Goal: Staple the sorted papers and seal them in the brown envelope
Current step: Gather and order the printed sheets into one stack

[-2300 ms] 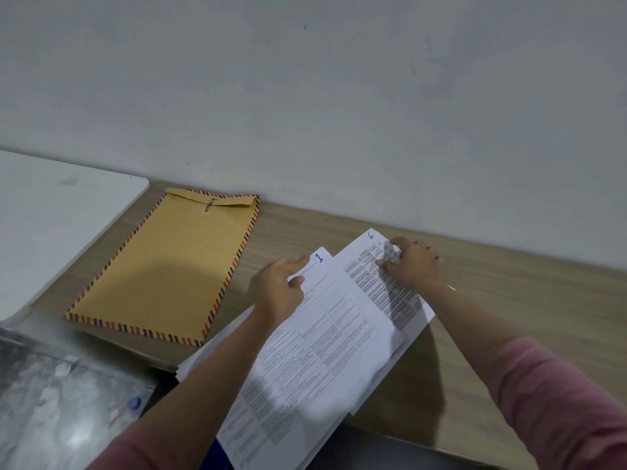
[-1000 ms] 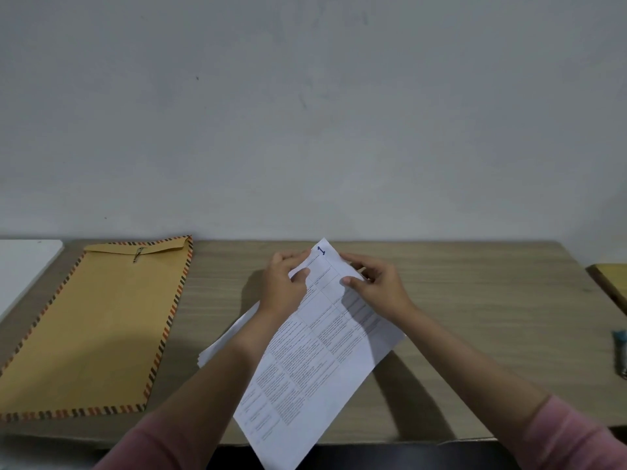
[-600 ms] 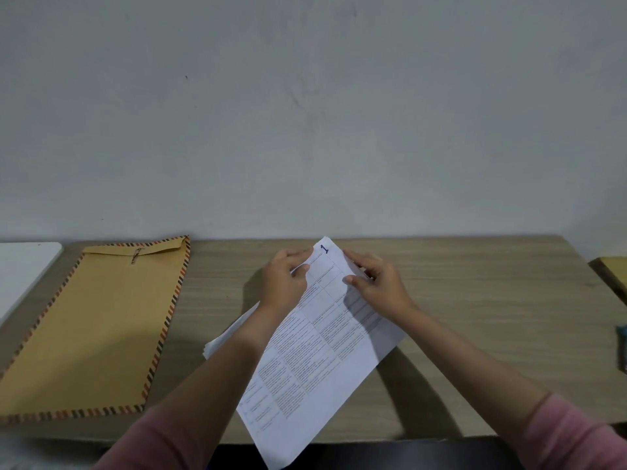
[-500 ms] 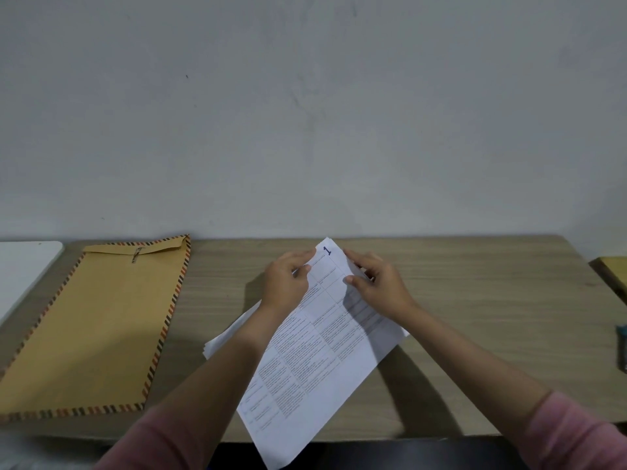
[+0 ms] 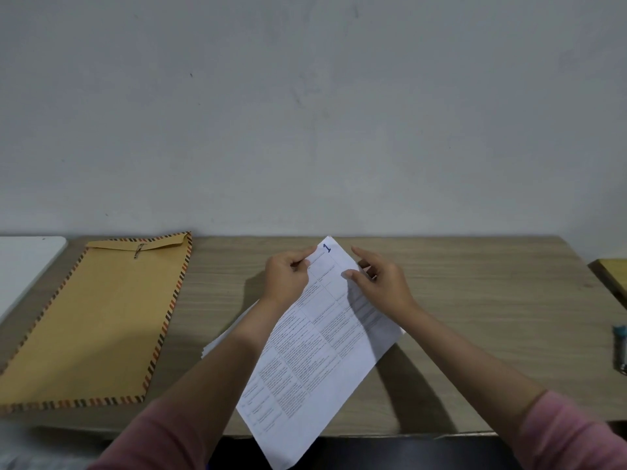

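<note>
A stack of white printed papers (image 5: 315, 354) lies slanted across the middle of the wooden table (image 5: 475, 300), its lower end hanging past the front edge. The top sheet carries a blue "1" at its far corner. My left hand (image 5: 286, 278) pinches the stack's upper left edge near that corner. My right hand (image 5: 380, 283) grips the upper right edge, thumb on the top sheet, forefinger stretched out. The brown envelope (image 5: 98, 320) with a striped border lies flat at the left, flap closed at the far end. No stapler is in view.
A white board or tabletop (image 5: 23, 266) adjoins the table at far left. A small tube-like object with a blue cap (image 5: 619, 349) lies near the right edge. A yellowish surface (image 5: 614, 276) shows at far right. A grey wall rises behind.
Earlier two sheets lay fanned apart; they are now gathered into one stack under both hands. In the last second the stack and hands shifted only slightly.
</note>
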Available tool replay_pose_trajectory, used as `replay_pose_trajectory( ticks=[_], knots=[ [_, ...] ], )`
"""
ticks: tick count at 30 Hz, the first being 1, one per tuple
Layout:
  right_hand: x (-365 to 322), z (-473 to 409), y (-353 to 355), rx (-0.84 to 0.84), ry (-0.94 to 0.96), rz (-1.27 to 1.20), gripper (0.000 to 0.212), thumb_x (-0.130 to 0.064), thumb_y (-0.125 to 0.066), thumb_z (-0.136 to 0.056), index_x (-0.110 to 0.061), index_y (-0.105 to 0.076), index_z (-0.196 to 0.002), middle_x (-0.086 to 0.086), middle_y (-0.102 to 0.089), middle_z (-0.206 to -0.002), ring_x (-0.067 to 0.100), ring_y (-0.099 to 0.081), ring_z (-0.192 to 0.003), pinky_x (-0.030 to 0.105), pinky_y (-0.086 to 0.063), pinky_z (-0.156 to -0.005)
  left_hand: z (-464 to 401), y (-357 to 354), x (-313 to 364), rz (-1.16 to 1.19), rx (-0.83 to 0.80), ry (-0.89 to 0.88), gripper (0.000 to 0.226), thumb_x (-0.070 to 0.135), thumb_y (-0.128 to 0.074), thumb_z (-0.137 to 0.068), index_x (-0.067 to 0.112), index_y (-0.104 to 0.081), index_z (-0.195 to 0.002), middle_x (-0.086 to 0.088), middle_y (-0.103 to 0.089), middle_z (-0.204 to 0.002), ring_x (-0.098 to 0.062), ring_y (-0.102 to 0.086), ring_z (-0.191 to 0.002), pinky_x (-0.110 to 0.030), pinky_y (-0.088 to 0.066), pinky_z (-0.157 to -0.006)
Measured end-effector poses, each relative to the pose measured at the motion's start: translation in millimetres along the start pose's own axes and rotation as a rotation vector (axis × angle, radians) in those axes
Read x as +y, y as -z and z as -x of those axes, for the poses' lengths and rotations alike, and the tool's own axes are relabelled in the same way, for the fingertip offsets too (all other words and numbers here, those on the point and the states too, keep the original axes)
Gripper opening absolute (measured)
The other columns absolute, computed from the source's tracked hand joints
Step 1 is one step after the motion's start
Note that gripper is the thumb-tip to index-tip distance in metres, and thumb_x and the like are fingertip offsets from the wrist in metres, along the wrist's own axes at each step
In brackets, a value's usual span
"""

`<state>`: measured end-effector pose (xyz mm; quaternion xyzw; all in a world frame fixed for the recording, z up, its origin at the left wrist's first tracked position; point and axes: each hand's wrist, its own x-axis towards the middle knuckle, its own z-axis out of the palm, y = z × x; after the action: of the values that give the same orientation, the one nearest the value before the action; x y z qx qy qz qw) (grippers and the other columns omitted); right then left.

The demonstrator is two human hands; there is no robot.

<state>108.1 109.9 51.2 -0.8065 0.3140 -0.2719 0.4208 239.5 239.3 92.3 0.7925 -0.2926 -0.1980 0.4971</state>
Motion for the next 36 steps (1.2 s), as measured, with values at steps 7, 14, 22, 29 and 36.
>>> replay_pose_trajectory(
  ticks=[7,14,22,29,36],
  knots=[
    [32.6,28.1,10.9,0.109,-0.250,-0.053,0.057,-0.025,-0.071,-0.080,-0.015,-0.051,-0.132,0.000,-0.059,-0.127,0.013,-0.054,-0.115,0.027,-0.042,-0.097,-8.6,5.8,2.5,0.071,0.098,0.120,0.032,0.007,-0.050,-0.095,0.016,-0.065,-0.121,0.001,-0.066,-0.121,-0.013,-0.058,-0.109,0.010,-0.030,-0.058],
    [39.6,37.2,-8.6,0.214,-0.321,-0.195,0.048,-0.012,-0.058,-0.088,-0.023,-0.045,-0.133,0.000,-0.047,-0.139,0.017,-0.040,-0.131,0.040,-0.035,-0.111,-11.8,3.8,-5.4,0.058,0.078,0.126,0.033,0.006,-0.049,-0.095,0.016,-0.064,-0.123,0.001,-0.065,-0.122,-0.015,-0.058,-0.112,0.009,-0.030,-0.061],
    [32.5,29.6,-14.1,0.262,-0.315,-0.195,0.044,-0.009,-0.051,-0.089,-0.028,-0.046,-0.128,0.005,-0.044,-0.137,0.016,-0.040,-0.127,0.034,-0.035,-0.107,-15.5,-2.4,-19.7,-0.104,-0.006,-0.009,0.037,0.005,-0.047,-0.095,0.020,-0.062,-0.125,0.001,-0.061,-0.121,-0.006,-0.051,-0.095,0.008,-0.029,-0.060],
    [34.7,33.5,2.6,0.222,-0.173,0.259,0.049,-0.025,-0.058,-0.081,-0.021,-0.048,-0.129,0.008,-0.050,-0.121,0.027,-0.046,-0.114,0.038,-0.036,-0.098,-23.8,-10.6,-18.5,-0.090,-0.040,-0.025,0.035,0.004,-0.046,-0.095,0.017,-0.062,-0.124,0.006,-0.059,-0.119,-0.004,-0.050,-0.096,0.009,-0.030,-0.060],
    [24.2,25.3,43.9,0.067,-0.008,0.038,0.057,-0.015,-0.060,-0.087,-0.023,-0.037,-0.139,-0.017,-0.055,-0.096,-0.002,-0.052,-0.081,0.012,-0.040,-0.075,-23.2,-59.4,12.9,-0.003,-0.239,-0.195,0.035,-0.001,-0.051,-0.092,0.016,-0.068,-0.116,0.001,-0.063,-0.098,-0.011,-0.061,-0.087,-0.013,-0.047,-0.080]
  ],
)
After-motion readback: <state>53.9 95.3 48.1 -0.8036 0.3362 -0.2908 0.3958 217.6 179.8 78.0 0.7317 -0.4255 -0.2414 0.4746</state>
